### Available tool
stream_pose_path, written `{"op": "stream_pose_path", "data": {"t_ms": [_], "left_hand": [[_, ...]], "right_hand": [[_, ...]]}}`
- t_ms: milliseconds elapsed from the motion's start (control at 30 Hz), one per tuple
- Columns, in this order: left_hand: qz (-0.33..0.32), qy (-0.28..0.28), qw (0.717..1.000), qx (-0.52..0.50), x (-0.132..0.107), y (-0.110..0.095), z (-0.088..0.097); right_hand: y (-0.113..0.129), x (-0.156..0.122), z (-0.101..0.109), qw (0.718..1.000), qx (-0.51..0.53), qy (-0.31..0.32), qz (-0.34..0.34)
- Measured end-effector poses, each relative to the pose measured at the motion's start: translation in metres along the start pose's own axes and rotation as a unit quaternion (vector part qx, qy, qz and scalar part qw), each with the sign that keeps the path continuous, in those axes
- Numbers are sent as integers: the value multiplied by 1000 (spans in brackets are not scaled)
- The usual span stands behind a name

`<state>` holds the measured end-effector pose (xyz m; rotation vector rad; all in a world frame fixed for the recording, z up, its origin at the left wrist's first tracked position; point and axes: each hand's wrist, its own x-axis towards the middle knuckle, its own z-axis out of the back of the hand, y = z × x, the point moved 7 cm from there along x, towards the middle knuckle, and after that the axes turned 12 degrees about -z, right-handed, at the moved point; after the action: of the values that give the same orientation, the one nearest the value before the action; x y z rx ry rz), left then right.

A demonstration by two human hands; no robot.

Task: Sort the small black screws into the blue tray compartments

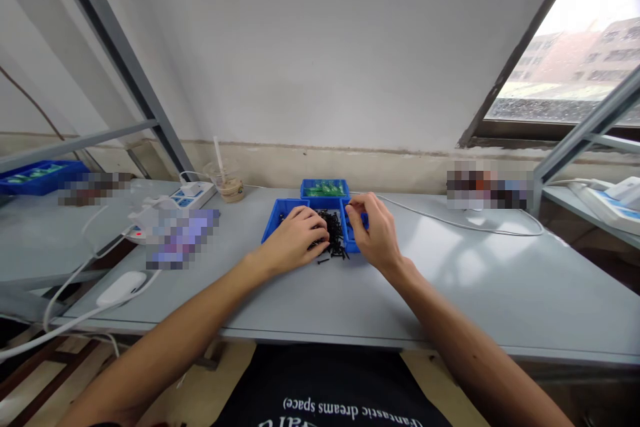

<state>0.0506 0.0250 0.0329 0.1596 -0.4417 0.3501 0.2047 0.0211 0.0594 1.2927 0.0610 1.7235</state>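
Note:
My left hand (295, 237) rests beside and partly over a pile of black screws (334, 230). Its fingers are curled, with thumb and forefinger tips close together; what lies between them is hidden. A single loose screw (324, 261) is on the table just in front of the pile. My right hand (376, 230) is at the right blue bin (353, 245), thumb and forefinger pinched over its left edge. Something small and dark shows at these fingertips, too small to name. The left blue bin (273, 219) is partly covered by my left hand. Behind stands a blue bin (325, 201) holding green pieces (326, 187).
A plastic cup with a straw (231, 188) stands at the back left near a white power strip (194, 195). White cables and a white adapter (121, 288) lie at left. Another cable (465, 230) crosses the grey table (320, 310) at right. Metal posts flank the table.

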Motion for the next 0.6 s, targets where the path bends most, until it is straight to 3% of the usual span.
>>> {"op": "stream_pose_path", "data": {"t_ms": [300,600], "left_hand": [[-57,100,990,81,0,-13,-15],[-52,132,986,91,-1,-14,-24]], "right_hand": [[-11,5,11,993,-62,-81,-54],[-3,0,-1,998,-53,-22,-34]]}}
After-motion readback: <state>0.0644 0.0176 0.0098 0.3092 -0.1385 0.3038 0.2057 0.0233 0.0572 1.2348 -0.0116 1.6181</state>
